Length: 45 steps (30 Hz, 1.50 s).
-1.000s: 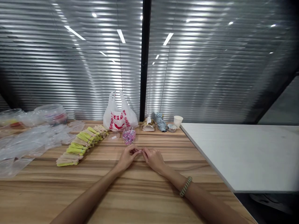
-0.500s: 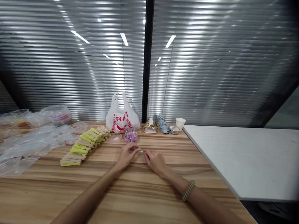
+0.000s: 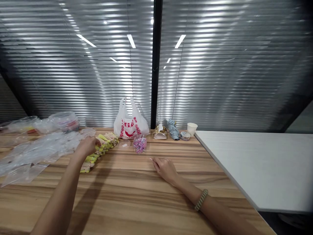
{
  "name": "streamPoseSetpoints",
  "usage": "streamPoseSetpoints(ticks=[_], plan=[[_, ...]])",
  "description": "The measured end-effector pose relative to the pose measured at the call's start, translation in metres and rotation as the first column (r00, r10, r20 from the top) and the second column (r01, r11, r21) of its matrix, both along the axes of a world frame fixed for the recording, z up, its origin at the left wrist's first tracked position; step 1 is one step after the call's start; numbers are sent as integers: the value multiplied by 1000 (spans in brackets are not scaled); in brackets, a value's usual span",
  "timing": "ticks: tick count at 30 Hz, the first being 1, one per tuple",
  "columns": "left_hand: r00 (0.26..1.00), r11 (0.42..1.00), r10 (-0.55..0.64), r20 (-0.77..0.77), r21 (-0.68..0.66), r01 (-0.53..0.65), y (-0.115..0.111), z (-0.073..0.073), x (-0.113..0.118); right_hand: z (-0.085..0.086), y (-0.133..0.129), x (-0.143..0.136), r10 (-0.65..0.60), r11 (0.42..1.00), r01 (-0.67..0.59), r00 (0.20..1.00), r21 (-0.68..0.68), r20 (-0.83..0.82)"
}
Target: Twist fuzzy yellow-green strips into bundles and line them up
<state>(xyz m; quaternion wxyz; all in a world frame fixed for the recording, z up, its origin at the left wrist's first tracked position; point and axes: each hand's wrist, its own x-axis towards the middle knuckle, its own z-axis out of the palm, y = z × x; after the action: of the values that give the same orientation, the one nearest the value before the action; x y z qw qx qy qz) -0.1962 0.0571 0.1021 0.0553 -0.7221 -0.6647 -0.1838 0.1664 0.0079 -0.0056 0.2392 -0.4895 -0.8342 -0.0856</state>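
Head: left hand [image 3: 87,147] (fingers [image 3: 98,142] unclear) over bundles [image 3: 106,144], right hand [image 3: 165,168] pinching sliver [image 3: 150,159], room around.

Head-worn view, forward and down

Wooden table [image 3: 137,202] bears white plastic bag [image 3: 130,125], paper cup [image 3: 192,128].

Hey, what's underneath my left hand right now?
Yellow and beige bundles show beside and below your left hand in the picture. The hand covers what's directly underneath, so I can't tell if it's touching any.
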Motion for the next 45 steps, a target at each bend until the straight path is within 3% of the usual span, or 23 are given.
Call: streamPoseSetpoints(ticks=[3, 7, 10, 12, 13, 15, 17, 20, 23, 27, 29, 33, 45], plan=[[961, 985, 98, -257, -113, -131, -3, -2, 3, 1, 0, 0, 6, 1000, -6, 1000, 0, -4], [921, 971, 184, -345, -84, -225, -9, 6, 13, 1, 0, 0, 4, 1000, -4, 1000, 7, 0], [962, 988, 129, -241, -50, -145, -13, 19, 29, -1, 0, 0, 4, 1000, -4, 1000, 10, 0], [999, 998, -39, -19, -47, 39, -15, 25, 51, -1, 0, 0, 4, 1000, -4, 1000, 9, -1], [977, 984, -156, 144, -60, 166, -16, 25, 66, -2, 1, 0, 6, 1000, -6, 1000, 8, -2], [841, 912, -322, 435, -98, 399, -19, 17, 101, -1, 1, 0, 6, 1000, -6, 1000, -1, -7], [651, 825, -332, 682, -125, 551, -21, -3, 138, 0, 0, 1, -4, 1000, 4, 1000, -15, -15], [423, 793, -216, 880, -95, 602, -23, -47, 182, 2, 0, 1, -29, 998, 27, 999, -49, -35], [274, 779, -142, 951, -63, 624, -26, -82, 203, 3, 2, 3, -54, 993, 44, 995, -108, -89], [145, 786, -83, 986, -24, 618, -34, -94, 207, 2, 8, 5, -46, 986, -6, 952, -168, -304], [120, 769, -57, 991, -33, 639, -37, -93, 206, 1, 13, 7, -23, 986, -52, 900, -160, -436], [151, 736, -6, 989, -98, 669, -41, -91, 207, 0, 17, 8, 16, 990, -94, 810, -103, -587], [187, 721, -58, 981, -89, 687, -42, -90, 207, -1, 15, 8, 104, 989, -147, 785, -21, -610]])
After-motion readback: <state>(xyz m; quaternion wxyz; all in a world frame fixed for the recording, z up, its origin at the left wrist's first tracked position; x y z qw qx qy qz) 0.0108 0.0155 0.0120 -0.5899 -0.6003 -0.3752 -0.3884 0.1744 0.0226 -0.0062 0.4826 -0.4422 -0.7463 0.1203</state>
